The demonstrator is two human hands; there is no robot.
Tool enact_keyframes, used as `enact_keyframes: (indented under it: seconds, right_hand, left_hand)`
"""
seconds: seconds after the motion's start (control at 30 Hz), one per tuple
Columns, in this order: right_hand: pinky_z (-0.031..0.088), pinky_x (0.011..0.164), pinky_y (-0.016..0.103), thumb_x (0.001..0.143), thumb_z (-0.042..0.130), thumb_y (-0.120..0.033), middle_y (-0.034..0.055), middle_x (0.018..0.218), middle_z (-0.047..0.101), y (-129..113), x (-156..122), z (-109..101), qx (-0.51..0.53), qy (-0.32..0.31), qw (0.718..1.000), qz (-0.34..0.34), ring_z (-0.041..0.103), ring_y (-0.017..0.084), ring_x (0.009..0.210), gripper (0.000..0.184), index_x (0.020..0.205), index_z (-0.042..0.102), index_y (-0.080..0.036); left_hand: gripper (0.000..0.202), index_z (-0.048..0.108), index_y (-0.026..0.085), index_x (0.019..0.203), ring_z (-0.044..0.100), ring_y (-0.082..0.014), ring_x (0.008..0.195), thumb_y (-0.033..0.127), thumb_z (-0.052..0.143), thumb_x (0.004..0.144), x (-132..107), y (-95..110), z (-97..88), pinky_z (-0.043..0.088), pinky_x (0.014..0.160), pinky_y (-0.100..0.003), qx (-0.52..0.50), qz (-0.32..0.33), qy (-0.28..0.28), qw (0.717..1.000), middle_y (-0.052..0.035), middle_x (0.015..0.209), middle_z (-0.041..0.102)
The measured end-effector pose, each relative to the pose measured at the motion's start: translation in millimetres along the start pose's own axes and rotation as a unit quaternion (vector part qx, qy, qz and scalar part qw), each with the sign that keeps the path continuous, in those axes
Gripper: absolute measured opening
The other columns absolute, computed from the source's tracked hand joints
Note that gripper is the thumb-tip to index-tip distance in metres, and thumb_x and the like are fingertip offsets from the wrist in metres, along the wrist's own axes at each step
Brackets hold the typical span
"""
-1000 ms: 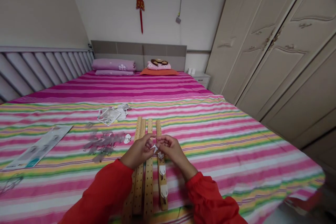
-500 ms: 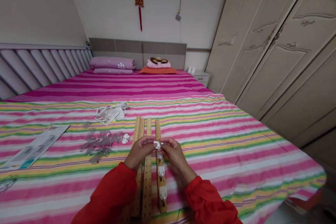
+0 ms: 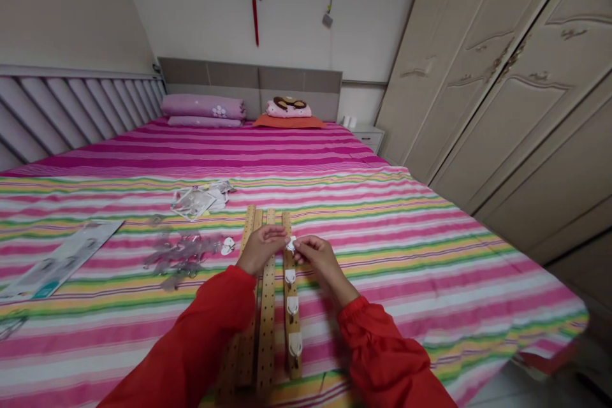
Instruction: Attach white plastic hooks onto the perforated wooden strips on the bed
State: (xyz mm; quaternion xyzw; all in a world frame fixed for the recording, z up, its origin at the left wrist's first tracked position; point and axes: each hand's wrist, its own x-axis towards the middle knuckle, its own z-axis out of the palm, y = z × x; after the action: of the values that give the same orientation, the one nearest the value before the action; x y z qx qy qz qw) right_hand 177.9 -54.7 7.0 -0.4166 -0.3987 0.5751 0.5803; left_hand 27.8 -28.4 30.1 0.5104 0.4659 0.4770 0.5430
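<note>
Three perforated wooden strips [image 3: 266, 306] lie side by side on the striped bedspread [image 3: 406, 255], running away from me. The rightmost strip [image 3: 288, 229] carries three small white hooks [image 3: 291, 306] along its near half. Both hands meet over that strip, farther up than the fixed hooks. My left hand [image 3: 258, 248] and my right hand [image 3: 316, 255] pinch one more small white hook [image 3: 291, 243] between their fingertips, right at the strip's surface. Red sleeves cover both arms.
Left of the strips lie a loose white hook [image 3: 228, 246], a heap of clear plastic pieces [image 3: 182, 255], opened packets [image 3: 198, 199] and a long printed card [image 3: 57, 261]. A wardrobe [image 3: 516, 89] stands to the right; pillows [image 3: 203, 108] lie at the headboard.
Both hands have moved forward along the rightmost strip and lowered the small white hook toward it. The view has tilted down slightly.
</note>
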Motion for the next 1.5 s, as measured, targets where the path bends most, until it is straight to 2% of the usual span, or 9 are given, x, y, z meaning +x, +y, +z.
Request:
enact_keyframes:
  seconds: [0.2,0.43,0.63,0.8,0.9,1.07,1.27,1.4,1.5]
  right_hand:
    - [0.046,0.044,0.02,0.053,0.08,-0.033,0.0006,0.049,0.065,20,7,-2,0.04,0.03,0.998,0.047,0.057,0.01,0.042,0.026,0.063,0.065,-0.014]
    - [0.044,0.038,0.019,0.05,0.078,-0.026,-0.0007,0.045,0.064,46,16,-5,0.037,0.069,0.995,0.068,0.056,0.011,0.038,0.027,0.067,0.059,-0.015]
    - [0.043,0.038,0.02,0.051,0.075,-0.024,-0.003,0.04,0.06,52,21,-5,-0.004,0.09,0.993,0.08,0.053,0.01,0.035,0.021,0.059,0.058,-0.016]
    - [0.042,0.036,0.019,0.051,0.072,-0.019,-0.0035,0.037,0.058,53,23,-6,-0.02,0.101,0.99,0.095,0.051,0.01,0.033,0.017,0.054,0.056,-0.016]
    - [0.041,0.035,0.019,0.051,0.07,-0.017,-0.0043,0.036,0.057,53,23,-6,-0.03,0.108,0.988,0.104,0.05,0.009,0.032,0.015,0.053,0.055,-0.016]
    - [0.04,0.034,0.018,0.052,0.07,-0.018,-0.0043,0.034,0.055,53,23,-7,-0.04,0.106,0.987,0.116,0.049,0.009,0.031,0.015,0.052,0.055,-0.017]
    - [0.04,0.034,0.018,0.052,0.073,-0.02,-0.0049,0.034,0.054,54,25,-7,-0.048,0.105,0.986,0.121,0.049,0.009,0.031,0.019,0.052,0.054,-0.017]
    - [0.038,0.033,0.017,0.052,0.073,-0.019,-0.0055,0.033,0.053,54,25,-7,-0.054,0.104,0.985,0.128,0.047,0.008,0.03,0.02,0.052,0.053,-0.017]
    - [0.039,0.033,0.018,0.052,0.073,-0.019,-0.0059,0.033,0.053,54,25,-6,-0.058,0.105,0.984,0.13,0.048,0.008,0.03,0.02,0.053,0.053,-0.017]
  left_hand:
    - [0.04,0.065,0.012,0.081,0.066,-0.0181,0.074,0.034,0.078,0.051,-4,-29,4.7,0.051,0.078,-0.035,-0.027,-0.023,0.029,0.999,-0.0052,0.075,0.07]
    - [0.019,0.066,0.014,0.079,0.067,-0.0192,0.081,0.02,0.065,0.061,-2,-54,8.5,0.052,0.08,-0.036,0.026,-0.013,0.05,0.998,-0.0056,0.08,0.072]
    - [0.021,0.068,0.013,0.083,0.067,-0.0188,0.083,0.014,0.057,0.065,-3,-65,8.2,0.051,0.082,-0.035,0.112,0.044,0.049,0.992,-0.0086,0.088,0.072]
    - [0.023,0.069,0.013,0.087,0.066,-0.0175,0.083,0.013,0.052,0.071,-3,-66,8.3,0.051,0.082,-0.033,0.189,0.061,0.049,0.979,-0.0087,0.09,0.071]
    - [0.026,0.068,0.012,0.091,0.065,-0.0166,0.084,0.011,0.049,0.074,-3,-66,8.5,0.05,0.082,-0.032,0.243,0.071,0.038,0.967,-0.0093,0.093,0.07]
    - [0.026,0.068,0.012,0.09,0.062,-0.0171,0.087,0.009,0.046,0.076,-2,-74,9.6,0.049,0.083,-0.032,0.339,0.134,0.065,0.929,-0.0093,0.089,0.068]
    - [0.029,0.068,0.012,0.09,0.061,-0.0189,0.085,0.007,0.043,0.076,-2,-80,10.0,0.048,0.084,-0.036,0.379,0.193,0.074,0.902,-0.009,0.086,0.066]
    - [0.033,0.068,0.011,0.091,0.061,-0.0197,0.087,0.005,0.039,0.076,-5,-80,9.7,0.048,0.086,-0.036,0.412,0.208,0.038,0.886,-0.0104,0.087,0.065]
    - [0.039,0.067,0.013,0.098,0.059,-0.0199,0.095,0.002,0.039,0.074,-8,-81,9.8,0.048,0.087,-0.035,0.437,0.219,0.011,0.872,-0.0105,0.097,0.065]
